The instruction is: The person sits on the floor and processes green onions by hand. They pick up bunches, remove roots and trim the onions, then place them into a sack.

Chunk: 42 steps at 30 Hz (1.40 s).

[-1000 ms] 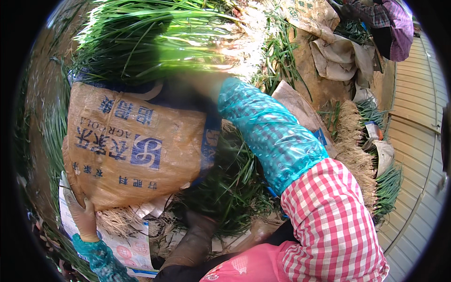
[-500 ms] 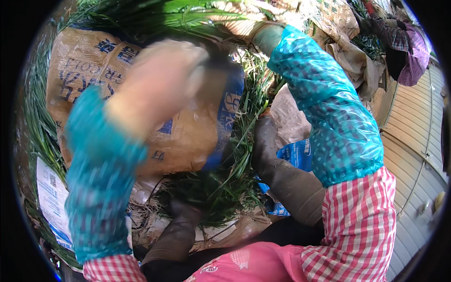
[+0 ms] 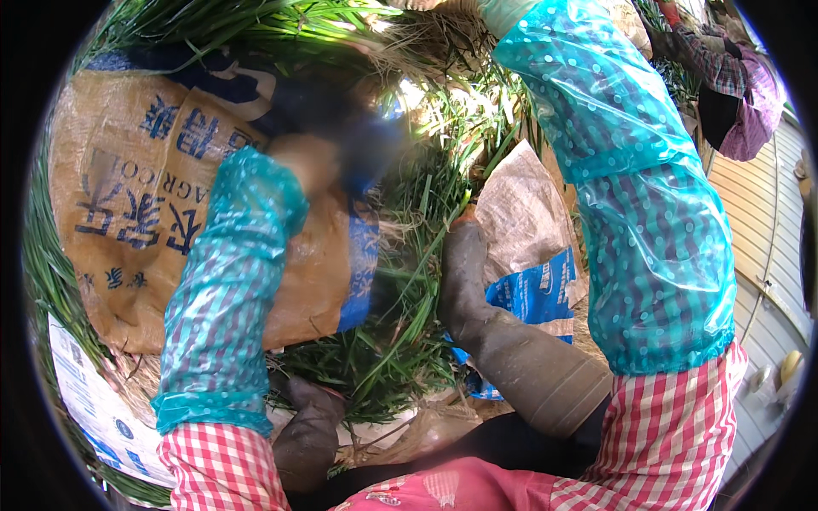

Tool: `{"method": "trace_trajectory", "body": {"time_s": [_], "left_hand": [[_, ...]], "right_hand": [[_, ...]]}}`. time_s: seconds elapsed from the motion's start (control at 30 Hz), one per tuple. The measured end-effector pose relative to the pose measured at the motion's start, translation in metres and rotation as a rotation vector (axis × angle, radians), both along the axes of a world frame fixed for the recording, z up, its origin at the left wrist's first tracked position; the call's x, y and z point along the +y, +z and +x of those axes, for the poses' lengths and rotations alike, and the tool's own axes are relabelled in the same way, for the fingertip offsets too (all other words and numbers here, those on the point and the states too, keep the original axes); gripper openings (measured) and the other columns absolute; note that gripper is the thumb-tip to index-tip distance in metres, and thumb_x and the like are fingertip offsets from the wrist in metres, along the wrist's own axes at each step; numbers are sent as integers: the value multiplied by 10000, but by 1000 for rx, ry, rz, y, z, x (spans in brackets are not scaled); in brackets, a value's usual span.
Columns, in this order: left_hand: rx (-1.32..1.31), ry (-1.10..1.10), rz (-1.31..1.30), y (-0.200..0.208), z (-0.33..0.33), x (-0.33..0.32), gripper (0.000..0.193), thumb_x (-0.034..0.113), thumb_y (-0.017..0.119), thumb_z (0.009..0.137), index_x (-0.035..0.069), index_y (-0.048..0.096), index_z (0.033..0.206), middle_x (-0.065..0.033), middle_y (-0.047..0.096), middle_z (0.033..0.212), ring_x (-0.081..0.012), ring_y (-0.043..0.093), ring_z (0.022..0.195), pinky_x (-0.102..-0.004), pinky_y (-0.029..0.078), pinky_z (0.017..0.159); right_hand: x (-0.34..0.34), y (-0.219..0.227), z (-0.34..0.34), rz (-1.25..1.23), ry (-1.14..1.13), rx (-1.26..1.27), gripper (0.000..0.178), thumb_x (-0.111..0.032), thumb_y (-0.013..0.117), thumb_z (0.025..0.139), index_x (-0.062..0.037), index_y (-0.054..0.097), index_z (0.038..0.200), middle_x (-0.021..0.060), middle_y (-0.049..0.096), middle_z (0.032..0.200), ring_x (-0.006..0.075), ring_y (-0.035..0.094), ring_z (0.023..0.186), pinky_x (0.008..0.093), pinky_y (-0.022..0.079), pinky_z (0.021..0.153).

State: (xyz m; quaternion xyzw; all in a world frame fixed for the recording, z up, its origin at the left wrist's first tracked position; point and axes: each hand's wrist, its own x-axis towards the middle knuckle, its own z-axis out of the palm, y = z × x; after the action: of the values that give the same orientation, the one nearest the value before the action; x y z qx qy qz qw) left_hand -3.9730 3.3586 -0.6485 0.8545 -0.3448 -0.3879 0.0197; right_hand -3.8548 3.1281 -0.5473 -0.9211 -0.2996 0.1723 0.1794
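Note:
My left hand, smeared by motion, is over the upper right part of a brown woven sack with blue edges and dark blue print. A dark blue blur covers its fingers, and I cannot make out whether they hold anything. My right hand is cut off by the upper edge, beside the pale roots of a bundle of long green leafy stalks; its fingers are out of sight. Sheer teal dotted sleeve covers wrap both my forearms.
Loose green leaves lie between the sack and my boots. A pale sack with a blue panel is by the right boot, a white printed sack at lower left. Another person in a purple top is at upper right.
My left hand has moved from above the sack to its upper right part. The right hand has gone up, mostly out of view. The sack now appears farther left.

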Motion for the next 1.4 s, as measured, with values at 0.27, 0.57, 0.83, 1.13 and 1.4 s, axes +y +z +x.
{"method": "trace_trajectory", "body": {"time_s": [0.27,0.57,0.83,1.13,1.4], "left_hand": [[11,-120,-46,43,-40,45,268,358,572,817,109,672,811,-135,665,817,-347,627,839,-459,484,761],[-35,-17,-260,96,-75,90,405,250,570,827,44,561,1175,-180,617,1046,-336,565,1025,-458,320,1048],[-109,374,-208,192,-107,61,374,269,559,836,94,582,1166,-115,583,1155,-279,495,1157,-470,237,1086],[-191,939,-513,240,-230,133,257,251,573,835,75,655,1004,-126,642,999,-327,568,974,-427,396,926],[-397,1252,-899,331,-302,212,264,229,578,857,21,652,1001,-176,642,999,-347,599,947,-380,462,850]], "right_hand": [[-10,-29,6,351,-2,127,540,45,569,786,-134,500,1291,25,627,1055,117,520,901,273,440,791],[39,-20,-24,88,-201,161,543,-101,537,810,-168,452,1342,152,570,1168,255,532,1029,342,416,905],[110,-7,-69,-138,-329,277,619,-220,592,752,-132,450,1348,235,573,1188,357,546,1108,400,420,960],[241,118,-203,127,-549,385,769,-529,650,768,-48,437,1329,210,570,1206,343,531,1148,410,423,955],[185,131,-185,-370,-603,-118,252,-241,550,835,-97,667,1007,114,686,928,259,676,855,383,551,679]]}}
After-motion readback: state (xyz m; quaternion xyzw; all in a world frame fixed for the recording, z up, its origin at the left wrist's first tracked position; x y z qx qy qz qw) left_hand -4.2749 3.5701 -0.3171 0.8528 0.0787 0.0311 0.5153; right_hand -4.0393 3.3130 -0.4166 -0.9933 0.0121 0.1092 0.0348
